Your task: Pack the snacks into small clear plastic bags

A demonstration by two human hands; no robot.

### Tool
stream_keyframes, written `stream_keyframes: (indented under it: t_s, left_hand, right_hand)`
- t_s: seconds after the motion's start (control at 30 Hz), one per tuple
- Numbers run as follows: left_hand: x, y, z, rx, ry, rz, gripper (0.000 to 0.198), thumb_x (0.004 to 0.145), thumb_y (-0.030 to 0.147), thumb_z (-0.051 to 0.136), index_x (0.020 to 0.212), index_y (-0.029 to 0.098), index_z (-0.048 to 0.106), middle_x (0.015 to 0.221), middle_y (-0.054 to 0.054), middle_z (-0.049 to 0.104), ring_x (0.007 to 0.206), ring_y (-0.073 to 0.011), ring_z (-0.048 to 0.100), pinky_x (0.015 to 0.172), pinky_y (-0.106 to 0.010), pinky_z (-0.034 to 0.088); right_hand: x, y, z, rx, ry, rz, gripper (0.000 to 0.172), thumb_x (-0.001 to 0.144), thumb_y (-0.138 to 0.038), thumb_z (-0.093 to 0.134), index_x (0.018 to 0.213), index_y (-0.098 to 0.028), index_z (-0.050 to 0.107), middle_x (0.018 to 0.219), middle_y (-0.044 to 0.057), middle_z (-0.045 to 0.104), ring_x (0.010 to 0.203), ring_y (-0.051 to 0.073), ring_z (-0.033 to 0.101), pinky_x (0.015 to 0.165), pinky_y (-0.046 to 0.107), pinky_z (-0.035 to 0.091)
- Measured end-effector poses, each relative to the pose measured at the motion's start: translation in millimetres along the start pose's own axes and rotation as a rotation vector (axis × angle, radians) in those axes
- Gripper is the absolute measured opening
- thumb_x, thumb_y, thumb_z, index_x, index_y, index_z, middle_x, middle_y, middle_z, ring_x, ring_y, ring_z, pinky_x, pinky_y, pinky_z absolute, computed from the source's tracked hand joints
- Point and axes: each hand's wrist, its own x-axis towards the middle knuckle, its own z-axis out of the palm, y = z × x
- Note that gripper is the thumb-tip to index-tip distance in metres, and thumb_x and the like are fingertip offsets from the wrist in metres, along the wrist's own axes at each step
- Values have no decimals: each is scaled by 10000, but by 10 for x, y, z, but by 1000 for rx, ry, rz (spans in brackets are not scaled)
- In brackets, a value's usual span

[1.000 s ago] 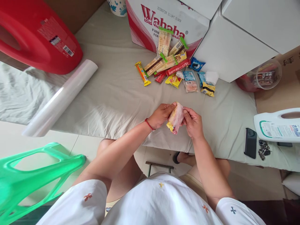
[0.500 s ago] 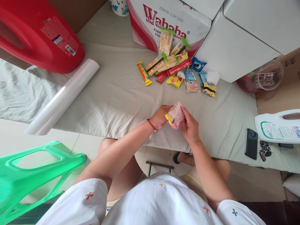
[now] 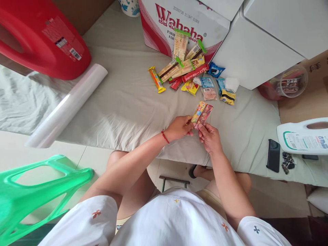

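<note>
A flat snack packet, yellow on one side and dark red on the other, is pinched between both hands above the cloth. My left hand, with a red string at the wrist, grips its lower left edge. At the lower right corner, my right hand holds it between thumb and fingers. Beyond the hands lies a heap of wrapped snacks: a red wrapped bar, a yellow packet, an orange wrapped bar and a blue packet. A tall clear-wrapped bar leans against the carton.
A Wahaha carton stands behind the heap. To the left are a red jug, a plastic film roll and a green stool. A phone, keys, white bottle and clear tub are right.
The packet has been turned so its printed yellow and red faces show and its top points away. Both hands have shifted their grip to its lower end.
</note>
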Motion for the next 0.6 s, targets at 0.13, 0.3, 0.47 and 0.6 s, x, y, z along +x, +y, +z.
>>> stream_keyframes:
  t_s: [0.13, 0.3, 0.47, 0.6]
  left_hand:
    - [1, -59, 115, 474, 111, 18, 289, 1033, 397, 504, 825, 217, 594, 562, -11, 595, 596, -215, 631, 626, -322, 403]
    - [-37, -125, 231, 753, 36, 108, 383, 1007, 475, 546, 724, 226, 613, 655, -63, 650, 651, -240, 621, 612, -336, 323]
    - [-50, -164, 195, 625, -8, 209, 414, 989, 456, 518, 642, 231, 533, 572, -23, 547, 569, -196, 529, 590, -329, 284]
    - [-32, -183, 163, 640, 11, 196, 363, 977, 376, 492, 645, 232, 503, 580, -18, 540, 542, -188, 494, 583, -332, 260]
  right_hand:
    - [-24, 113, 14, -74, 167, -61, 490, 762, -689, 783, 794, -216, 661, 654, -35, 585, 492, 84, 372, 388, 234, 278]
    - [-187, 120, -162, -62, 166, -3, 472, 735, -686, 807, 842, -240, 693, 706, -2, 623, 536, 123, 440, 401, 259, 352]
    - [-438, -6, -804, -170, 215, 68, 431, 660, -634, 887, 785, -244, 751, 751, 84, 688, 529, 146, 479, 388, 296, 369]
    - [-371, -403, -1546, -304, 340, 35, 424, 566, -552, 936, 710, -197, 755, 671, 99, 664, 459, 121, 435, 344, 279, 268]
